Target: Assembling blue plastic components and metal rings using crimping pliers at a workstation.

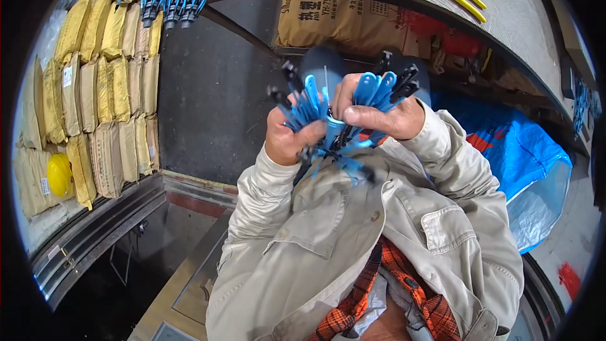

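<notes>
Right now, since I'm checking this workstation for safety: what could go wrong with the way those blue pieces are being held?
1. Both the left hand and right hand clutch one splayed bundle of blue parts; several stick out loosely and could slip out.
2. The bundle is held over the person's own jacket and dark floor, so dropped pieces may scatter.

Both forearms bent up in front of chest. Left hand and right hand fisted close together, fingers curled, knuckles almost touching.
</notes>
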`<state>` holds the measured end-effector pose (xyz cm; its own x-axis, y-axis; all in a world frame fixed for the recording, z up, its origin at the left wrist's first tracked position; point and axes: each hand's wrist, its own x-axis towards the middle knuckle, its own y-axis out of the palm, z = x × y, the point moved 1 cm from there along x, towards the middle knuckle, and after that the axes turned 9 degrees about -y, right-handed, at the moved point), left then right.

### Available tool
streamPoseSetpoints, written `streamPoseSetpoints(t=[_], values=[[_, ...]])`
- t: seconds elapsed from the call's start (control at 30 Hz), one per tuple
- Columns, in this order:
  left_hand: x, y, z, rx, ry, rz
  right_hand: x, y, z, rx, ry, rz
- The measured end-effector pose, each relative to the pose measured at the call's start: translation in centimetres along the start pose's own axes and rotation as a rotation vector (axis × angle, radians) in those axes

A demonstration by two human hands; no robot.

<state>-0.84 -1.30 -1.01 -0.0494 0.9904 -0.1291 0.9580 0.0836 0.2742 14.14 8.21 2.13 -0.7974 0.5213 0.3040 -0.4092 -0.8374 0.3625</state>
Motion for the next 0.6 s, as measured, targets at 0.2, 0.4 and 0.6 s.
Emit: streamPoseSetpoints(t=[0.2, 0.4, 0.6], values=[[0.5, -0.3, 1.3, -0.116, -0.006, 0.169, 0.2, -1.0, -0.3, -0.054, -0.039, 0.09], [0.1, 0.1, 1.3, -0.192, -0.061, 0.191, 0.3, -0.8, -1.0, 0.005, -0.076, 0.218], [0.3, 0.5, 0.9, -0.218, -0.094, 0.155, 0.6, -1.3, -0.9, -0.145, -0.184, 0.339]])
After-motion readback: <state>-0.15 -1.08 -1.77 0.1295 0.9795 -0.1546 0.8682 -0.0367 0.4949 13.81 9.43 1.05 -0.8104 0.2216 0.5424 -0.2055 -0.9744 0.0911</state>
